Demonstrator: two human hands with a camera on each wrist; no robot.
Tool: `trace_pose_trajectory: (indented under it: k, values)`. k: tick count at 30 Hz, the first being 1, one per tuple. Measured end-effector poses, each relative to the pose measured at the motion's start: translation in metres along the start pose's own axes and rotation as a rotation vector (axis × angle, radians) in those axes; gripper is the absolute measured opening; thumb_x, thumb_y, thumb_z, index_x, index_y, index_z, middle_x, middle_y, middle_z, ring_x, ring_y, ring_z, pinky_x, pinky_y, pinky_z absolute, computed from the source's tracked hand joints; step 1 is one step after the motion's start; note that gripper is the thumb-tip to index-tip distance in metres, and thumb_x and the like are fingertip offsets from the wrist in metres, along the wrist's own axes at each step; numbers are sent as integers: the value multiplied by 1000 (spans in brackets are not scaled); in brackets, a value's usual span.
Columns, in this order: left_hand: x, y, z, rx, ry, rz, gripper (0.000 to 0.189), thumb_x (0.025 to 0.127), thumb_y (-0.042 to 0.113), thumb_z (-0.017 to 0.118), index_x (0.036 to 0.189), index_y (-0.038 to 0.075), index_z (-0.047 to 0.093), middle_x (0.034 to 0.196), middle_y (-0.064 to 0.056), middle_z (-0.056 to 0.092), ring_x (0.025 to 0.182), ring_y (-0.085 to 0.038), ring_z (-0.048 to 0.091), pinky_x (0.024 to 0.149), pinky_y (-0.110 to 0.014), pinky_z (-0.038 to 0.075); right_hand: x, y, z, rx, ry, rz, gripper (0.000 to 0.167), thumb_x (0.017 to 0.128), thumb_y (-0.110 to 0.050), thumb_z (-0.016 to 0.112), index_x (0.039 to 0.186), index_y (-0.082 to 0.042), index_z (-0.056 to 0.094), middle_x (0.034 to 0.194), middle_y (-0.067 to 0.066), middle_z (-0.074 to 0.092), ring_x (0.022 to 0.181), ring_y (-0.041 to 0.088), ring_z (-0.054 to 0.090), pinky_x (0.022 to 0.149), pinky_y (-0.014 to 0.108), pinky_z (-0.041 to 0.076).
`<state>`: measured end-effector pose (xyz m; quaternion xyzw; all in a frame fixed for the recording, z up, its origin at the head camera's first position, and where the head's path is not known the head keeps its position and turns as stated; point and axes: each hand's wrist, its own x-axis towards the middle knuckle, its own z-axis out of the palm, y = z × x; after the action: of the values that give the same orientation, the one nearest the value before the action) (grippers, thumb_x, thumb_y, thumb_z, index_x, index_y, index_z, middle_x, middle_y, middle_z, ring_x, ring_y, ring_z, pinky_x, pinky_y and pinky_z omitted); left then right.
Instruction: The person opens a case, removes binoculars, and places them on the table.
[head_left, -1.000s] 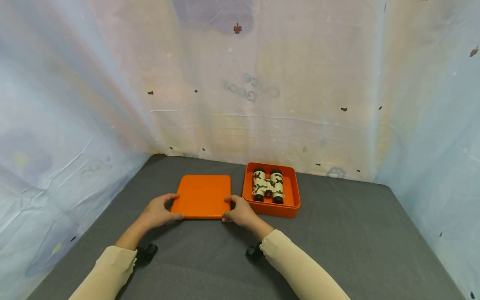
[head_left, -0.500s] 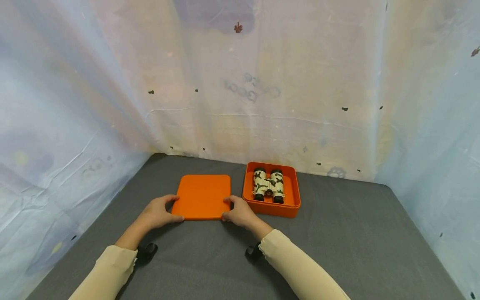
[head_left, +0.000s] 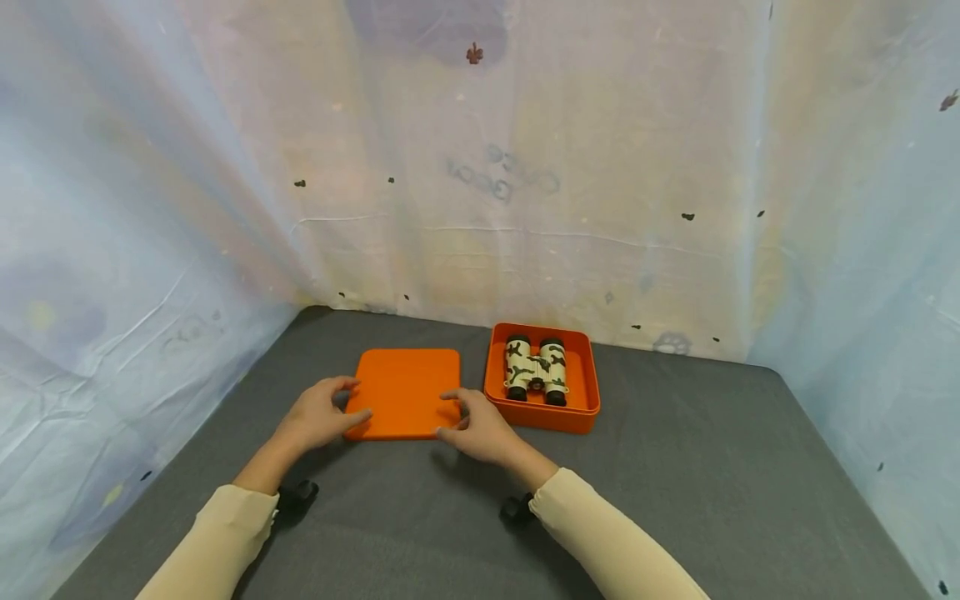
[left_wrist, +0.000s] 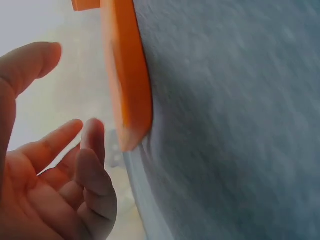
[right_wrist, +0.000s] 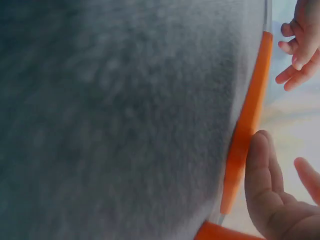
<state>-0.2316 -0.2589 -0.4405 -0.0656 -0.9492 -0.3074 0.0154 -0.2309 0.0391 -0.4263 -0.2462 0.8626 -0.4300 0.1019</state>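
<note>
An orange square lid [head_left: 405, 387] lies flat on the grey table. My left hand [head_left: 315, 412] hovers at its left side, thumb and fingers spread apart and holding nothing. In the left wrist view the left hand [left_wrist: 55, 185] is clear of the edge of the lid [left_wrist: 131, 75]. Over the lid's right side hangs my right hand [head_left: 480, 427], its fingers relaxed around nothing. The right wrist view shows the right hand [right_wrist: 275, 200] close above the lid [right_wrist: 247, 125]. Right of the lid stands an orange box [head_left: 588, 383] with camouflage binoculars [head_left: 536, 367] lying inside.
Grey cloth covers the table [head_left: 675, 467]. A pale patterned curtain [head_left: 600, 167] hangs behind it and along both sides. Black wrist straps [head_left: 517, 510] sit below each hand, next to the cream sleeves [head_left: 600, 529].
Both hands have let go of the lid's edges and lifted a little off it. The lid lies flat where it was set. The box and binoculars have not moved.
</note>
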Motion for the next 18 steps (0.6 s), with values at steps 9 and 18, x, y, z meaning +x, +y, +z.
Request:
trace_pose_trajectory:
  k: [9,18]
  values:
    - [9,19,8,-50,75,46,57,86,42,70,133,11,57,127,-13,59,96,-23,60,77,-40,53,-18,0,-13,79,-19,-48,47,91,-26,66,134,-14,52,132,16,56,110,35,62,88,44,54]
    - [21,50,24,-141,86,94,56,87,42,70,134,15,56,134,-6,58,109,-27,59,89,-47,51,-43,-1,-37,50,19,-64,39,91,-27,65,129,-19,58,125,11,62,106,30,63,86,42,53]
